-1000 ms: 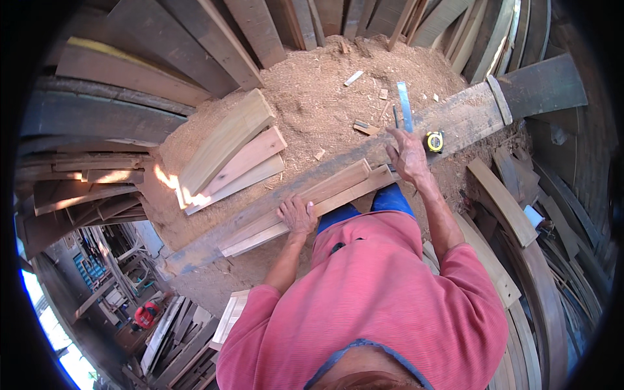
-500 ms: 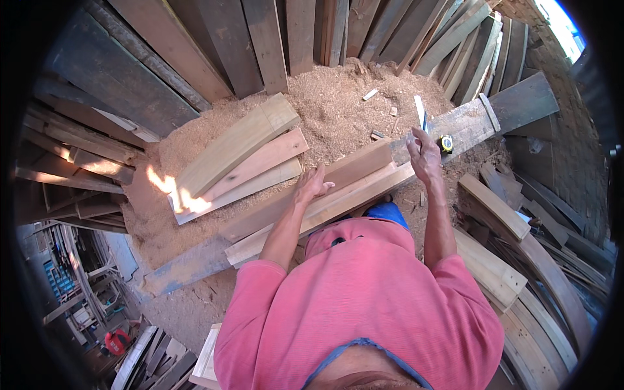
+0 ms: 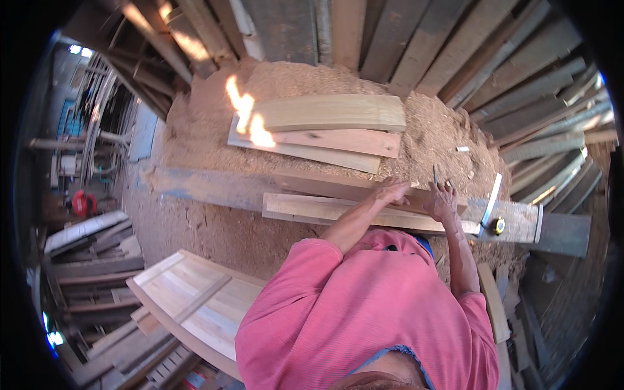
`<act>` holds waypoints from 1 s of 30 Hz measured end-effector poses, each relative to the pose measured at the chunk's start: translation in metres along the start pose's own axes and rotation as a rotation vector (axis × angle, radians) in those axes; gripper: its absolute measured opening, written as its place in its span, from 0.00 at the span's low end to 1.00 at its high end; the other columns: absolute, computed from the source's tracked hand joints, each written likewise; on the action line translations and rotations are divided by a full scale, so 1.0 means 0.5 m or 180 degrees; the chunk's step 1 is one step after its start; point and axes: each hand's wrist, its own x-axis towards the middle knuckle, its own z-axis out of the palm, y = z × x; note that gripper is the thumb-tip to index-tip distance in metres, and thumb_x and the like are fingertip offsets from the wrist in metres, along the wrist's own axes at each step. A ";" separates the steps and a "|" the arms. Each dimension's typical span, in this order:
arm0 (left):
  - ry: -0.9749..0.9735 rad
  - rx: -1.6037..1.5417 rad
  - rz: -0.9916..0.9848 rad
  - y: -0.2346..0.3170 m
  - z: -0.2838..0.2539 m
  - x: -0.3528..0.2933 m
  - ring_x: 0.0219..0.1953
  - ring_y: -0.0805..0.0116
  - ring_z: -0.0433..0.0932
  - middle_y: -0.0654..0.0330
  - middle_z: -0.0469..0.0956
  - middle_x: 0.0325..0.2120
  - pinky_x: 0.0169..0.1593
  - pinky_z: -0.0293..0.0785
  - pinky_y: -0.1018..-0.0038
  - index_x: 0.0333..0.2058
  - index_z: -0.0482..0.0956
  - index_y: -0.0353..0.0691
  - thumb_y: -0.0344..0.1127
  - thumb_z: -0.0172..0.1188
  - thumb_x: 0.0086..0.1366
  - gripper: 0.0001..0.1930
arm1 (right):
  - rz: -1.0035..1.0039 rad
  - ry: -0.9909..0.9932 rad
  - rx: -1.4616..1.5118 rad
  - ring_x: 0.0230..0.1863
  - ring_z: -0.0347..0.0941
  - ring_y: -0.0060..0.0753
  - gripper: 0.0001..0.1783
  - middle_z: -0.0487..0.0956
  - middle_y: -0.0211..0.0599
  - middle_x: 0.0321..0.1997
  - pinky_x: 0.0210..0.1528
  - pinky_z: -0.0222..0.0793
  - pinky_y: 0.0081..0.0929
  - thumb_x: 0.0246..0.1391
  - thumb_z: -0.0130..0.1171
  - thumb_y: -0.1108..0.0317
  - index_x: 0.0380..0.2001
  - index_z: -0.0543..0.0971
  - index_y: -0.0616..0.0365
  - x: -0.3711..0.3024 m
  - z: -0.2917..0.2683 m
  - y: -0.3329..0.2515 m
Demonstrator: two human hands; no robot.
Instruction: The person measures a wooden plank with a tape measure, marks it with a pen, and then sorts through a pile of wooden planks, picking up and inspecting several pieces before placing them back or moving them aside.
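Two lengths of timber lie side by side on a long dusty plank [image 3: 208, 187]: a browner board [image 3: 325, 184] behind and a paler board [image 3: 305, 207] in front. My left hand [image 3: 392, 192] rests on the browner board, its fingers stretched out to the right and holding nothing. Just right of it, my right hand [image 3: 442, 203] is over the boards with its fingers bent. From those fingers sticks up a thin dark pencil [image 3: 435, 174]. Near the boards' right end are a square [image 3: 492, 200] with a pale blade and a yellow-and-black tape measure [image 3: 498, 225].
Several cut boards [image 3: 325, 114] lie on the sawdust heap [image 3: 448, 136] beyond the plank. Tall planks [image 3: 348, 32] lean around the back. A panelled wooden piece [image 3: 201, 292] is at my left side, near stacked offcuts [image 3: 97, 266].
The view has turned, so the boards now lie nearly level across it. My right hand has come down and left, close to my left hand. The pencil now shows clearly above its fingers.
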 end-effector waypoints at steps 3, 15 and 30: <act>0.0312 -0.0034 0.0083 -0.005 0.035 0.002 0.54 0.38 0.79 0.43 0.82 0.46 0.58 0.74 0.49 0.49 0.78 0.37 0.47 0.79 0.51 0.31 | -0.0218 -0.0555 -0.0336 0.63 0.75 0.60 0.34 0.83 0.51 0.57 0.67 0.66 0.55 0.45 0.76 0.52 0.54 0.79 0.53 0.046 0.035 -0.010; 0.2279 -0.2595 -0.0350 0.093 -0.020 -0.254 0.45 0.48 0.84 0.50 0.82 0.41 0.49 0.82 0.55 0.51 0.76 0.37 0.52 0.70 0.67 0.26 | -0.0661 -0.0862 0.0503 0.50 0.83 0.63 0.30 0.86 0.61 0.44 0.53 0.76 0.53 0.57 0.67 0.41 0.41 0.87 0.63 0.072 -0.110 -0.029; 0.1344 -0.7683 -0.2292 -0.011 0.046 -0.377 0.49 0.55 0.81 0.53 0.77 0.49 0.57 0.82 0.49 0.53 0.75 0.40 0.58 0.64 0.72 0.27 | -0.0413 -0.1479 0.0548 0.57 0.81 0.61 0.38 0.85 0.62 0.52 0.62 0.75 0.47 0.60 0.65 0.38 0.52 0.85 0.68 0.007 -0.263 -0.079</act>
